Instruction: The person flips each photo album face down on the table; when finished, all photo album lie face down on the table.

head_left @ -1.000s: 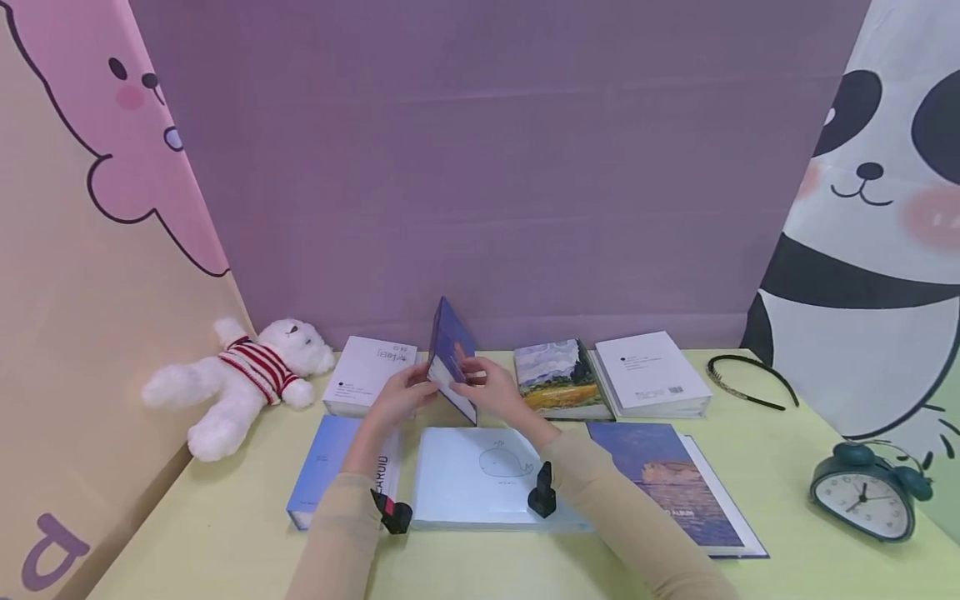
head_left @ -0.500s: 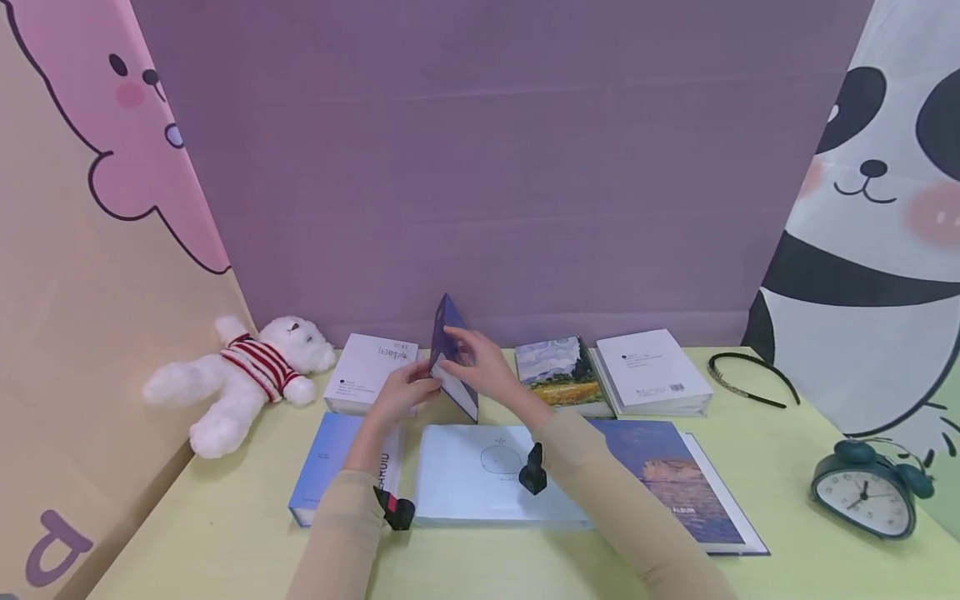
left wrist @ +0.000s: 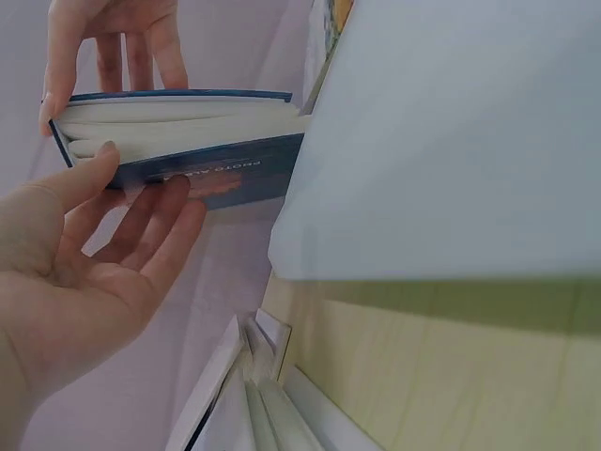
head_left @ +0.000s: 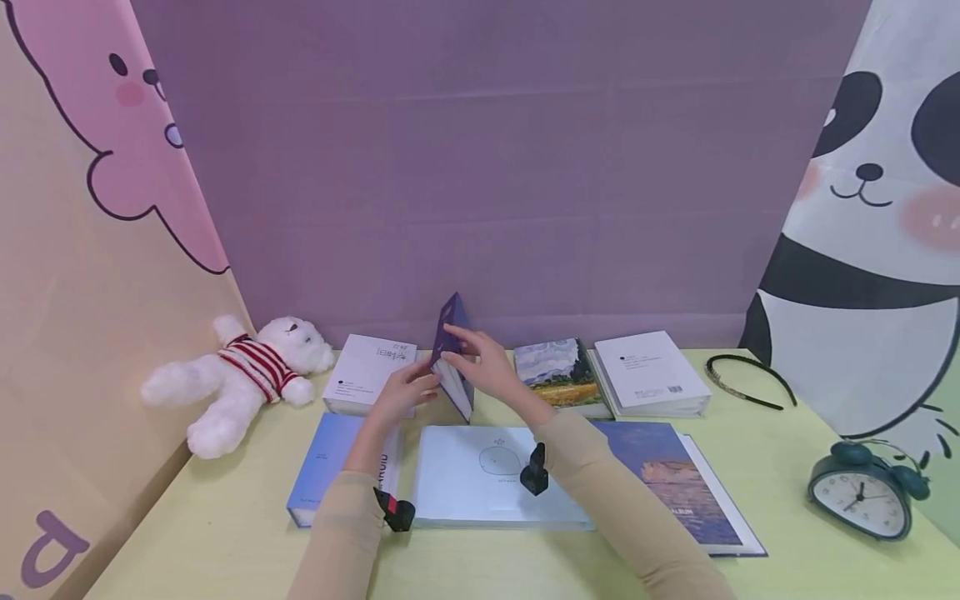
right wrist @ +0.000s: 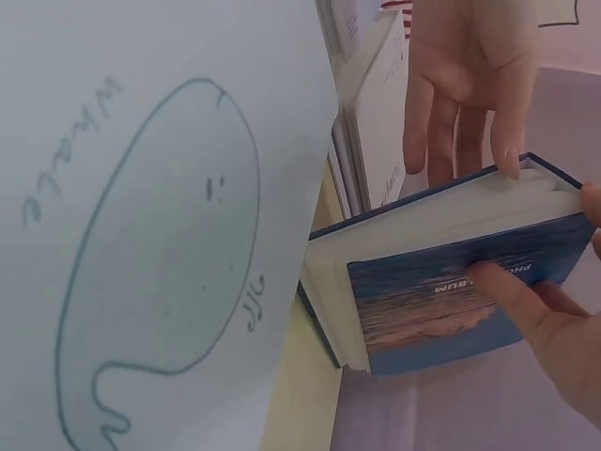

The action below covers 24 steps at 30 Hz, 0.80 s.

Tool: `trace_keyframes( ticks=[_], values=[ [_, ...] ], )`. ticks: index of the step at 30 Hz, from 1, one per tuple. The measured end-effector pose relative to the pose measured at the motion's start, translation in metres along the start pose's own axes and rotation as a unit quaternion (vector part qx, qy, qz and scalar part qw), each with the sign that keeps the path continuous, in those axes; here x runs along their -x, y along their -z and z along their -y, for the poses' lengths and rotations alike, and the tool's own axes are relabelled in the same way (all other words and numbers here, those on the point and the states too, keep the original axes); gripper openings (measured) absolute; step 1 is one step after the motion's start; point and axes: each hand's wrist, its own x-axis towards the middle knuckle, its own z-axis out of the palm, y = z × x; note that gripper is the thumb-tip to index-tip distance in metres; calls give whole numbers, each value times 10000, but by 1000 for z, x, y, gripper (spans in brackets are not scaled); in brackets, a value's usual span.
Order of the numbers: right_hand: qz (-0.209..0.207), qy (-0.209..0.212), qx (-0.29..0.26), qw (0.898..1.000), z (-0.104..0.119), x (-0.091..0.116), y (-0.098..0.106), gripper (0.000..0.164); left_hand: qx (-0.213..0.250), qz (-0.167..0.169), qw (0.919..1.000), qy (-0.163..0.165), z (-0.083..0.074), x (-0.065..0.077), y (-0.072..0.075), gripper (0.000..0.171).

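A small dark-blue photo album (head_left: 450, 367) stands on edge at the back of the table, its page edges facing forward. My left hand (head_left: 402, 393) holds its near left side; in the left wrist view the thumb lies on the page edges and the curled fingers touch the cover. My right hand (head_left: 487, 367) grips it from the right, higher up. In the right wrist view, a finger of that hand (right wrist: 559, 324) rests on the pictured cover of the photo album (right wrist: 423, 310), with the thumb at the edge.
A white whale-drawing album (head_left: 465, 483) lies in front, between a blue box-like book (head_left: 324, 471) and a sunset-cover album (head_left: 682, 483). Behind are white books (head_left: 371, 375) (head_left: 652, 375) and a landscape-cover book (head_left: 558, 379). A teddy bear (head_left: 262, 371), headband (head_left: 750, 392) and alarm clock (head_left: 860, 496) flank them.
My right hand has moved up along the album from its lower right side. The album has turned slightly, showing more of its left cover. My left hand has stayed nearly in place.
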Motion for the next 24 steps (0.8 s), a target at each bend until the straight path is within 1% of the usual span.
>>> trace_keyframes(
  ticks=[4,7,10,12,18,21,24],
  values=[
    [-40,121,-148,9998,-1,1,1,41,69,-17,10000,1,-3,0,-1,53],
    [-32,1,-644,9979,-4,1,1,39,182,-71,9998,-25,-5,0,-1,51],
    [-18,-185,-1177,9929,-7,2,0,39,229,-100,9997,-27,-6,-1,-2,48],
    [-43,-249,-1336,9907,-9,4,0,39,197,-21,9998,39,-6,-1,-2,48],
    [-193,-358,-1412,9891,-14,8,0,37,39,298,9985,463,-2,-1,-1,52],
    [-370,-519,-1245,9902,-17,9,1,38,48,457,9967,661,0,-1,0,51],
    [-595,-724,-1074,9898,-19,12,2,41,-61,729,9944,768,2,0,2,48]
  ],
)
